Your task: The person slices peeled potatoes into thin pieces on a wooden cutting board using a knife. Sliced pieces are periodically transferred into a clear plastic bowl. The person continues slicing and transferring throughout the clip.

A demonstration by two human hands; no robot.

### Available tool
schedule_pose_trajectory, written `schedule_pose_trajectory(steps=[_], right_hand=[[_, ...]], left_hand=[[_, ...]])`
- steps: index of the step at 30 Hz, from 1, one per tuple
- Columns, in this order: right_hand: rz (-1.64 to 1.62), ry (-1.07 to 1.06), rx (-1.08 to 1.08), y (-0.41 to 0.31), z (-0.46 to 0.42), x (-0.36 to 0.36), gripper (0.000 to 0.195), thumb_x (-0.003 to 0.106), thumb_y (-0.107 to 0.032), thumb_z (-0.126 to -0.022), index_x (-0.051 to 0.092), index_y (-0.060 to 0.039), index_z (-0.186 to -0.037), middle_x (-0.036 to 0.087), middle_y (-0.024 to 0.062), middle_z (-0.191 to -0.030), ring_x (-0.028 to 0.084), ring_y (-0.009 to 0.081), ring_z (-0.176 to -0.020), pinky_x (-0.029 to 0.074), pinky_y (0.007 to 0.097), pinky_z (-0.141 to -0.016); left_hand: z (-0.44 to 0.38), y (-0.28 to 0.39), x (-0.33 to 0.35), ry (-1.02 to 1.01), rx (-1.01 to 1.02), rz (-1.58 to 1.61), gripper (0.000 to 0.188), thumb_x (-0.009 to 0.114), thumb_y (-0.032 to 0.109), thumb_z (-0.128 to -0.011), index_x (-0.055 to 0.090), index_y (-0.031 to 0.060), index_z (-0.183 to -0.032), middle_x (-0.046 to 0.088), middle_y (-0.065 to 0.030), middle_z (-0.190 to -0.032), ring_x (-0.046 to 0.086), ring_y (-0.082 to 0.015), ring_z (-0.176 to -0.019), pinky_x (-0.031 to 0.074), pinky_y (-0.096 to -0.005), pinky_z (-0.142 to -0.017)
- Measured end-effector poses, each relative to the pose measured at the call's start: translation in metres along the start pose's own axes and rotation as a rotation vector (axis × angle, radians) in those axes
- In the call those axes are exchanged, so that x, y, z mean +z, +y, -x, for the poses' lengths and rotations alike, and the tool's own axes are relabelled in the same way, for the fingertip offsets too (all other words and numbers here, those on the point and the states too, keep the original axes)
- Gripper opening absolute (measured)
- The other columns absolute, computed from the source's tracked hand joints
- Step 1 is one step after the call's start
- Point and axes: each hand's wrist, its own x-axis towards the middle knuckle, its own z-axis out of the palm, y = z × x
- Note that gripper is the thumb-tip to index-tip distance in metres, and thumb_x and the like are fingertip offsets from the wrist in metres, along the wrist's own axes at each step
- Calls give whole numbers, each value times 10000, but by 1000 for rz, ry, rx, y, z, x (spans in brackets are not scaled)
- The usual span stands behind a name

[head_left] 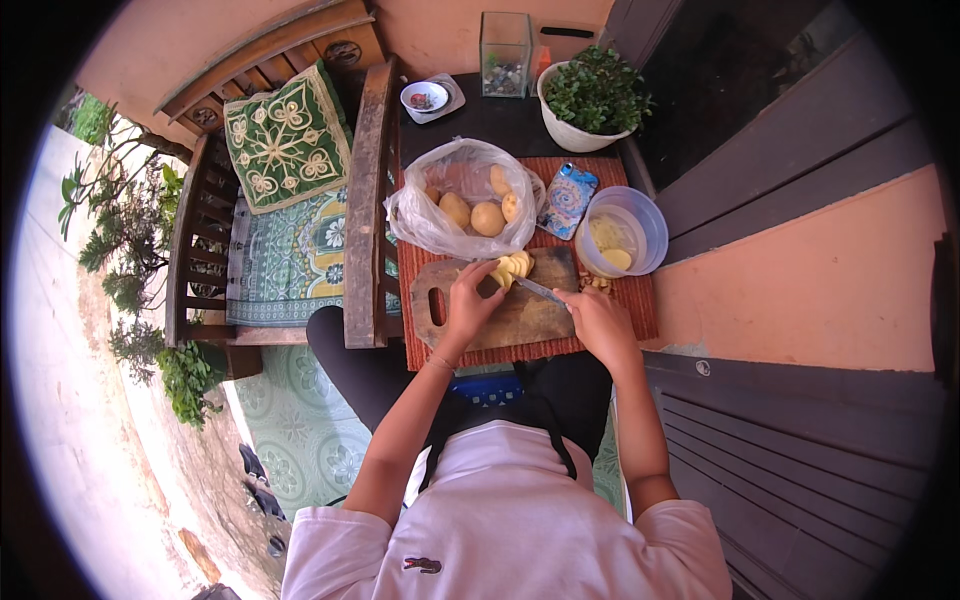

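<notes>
My right hand [602,321] grips a knife [541,291] whose blade points up and left over a wooden cutting board [536,319]. At the blade's tip lie overlapping slices of peeled potato [517,264] near the board's far edge. The fingers of my left hand [474,298] rest against the left side of these slices, thumb and forefinger around them. Just beyond the board stands an opened clear plastic bag [420,225] with several unpeeled potatoes [488,218] inside. A translucent plastic tub [658,236] to the right holds pale potato pieces [616,259] in liquid.
A phone in a blue patterned case [568,201] lies between bag and tub. Small scraps [596,283] sit beside the board on the red woven mat [420,356]. Farther back are a potted plant [598,94], a glass tank [505,56] and a small bowl [424,97]. A wooden bench [365,217] flanks the left.
</notes>
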Motion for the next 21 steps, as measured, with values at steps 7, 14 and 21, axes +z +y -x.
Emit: schedule_pose_trajectory(steps=[7,14,21], right_hand=[[-4,19,-16,0,0,3,322,506,-84,-885,643,-161,-1167,603,138,-891,627,330,-833,498,443,-710],[-134,-2,11,-9,9,27,318,534,-83,-872,640,-141,-1166,593,153,-877,608,347,-828,482,436,-726],[-278,26,-4,-8,23,60,282,571,-82,-859,584,-35,-1136,612,190,-944,603,392,-865,482,465,-742]], left_hand=[[8,5,-5,2,-54,29,431,725,34,-682,626,9,-1100,614,-151,-1103,600,-318,-1017,474,-368,-893],[33,11,-7,42,-19,-64,444,753,59,-680,629,20,-1105,631,-133,-1058,621,-282,-978,484,-347,-869],[49,5,-8,6,34,-130,500,737,65,-698,588,44,-1175,608,-147,-1073,585,-314,-988,463,-396,-867]])
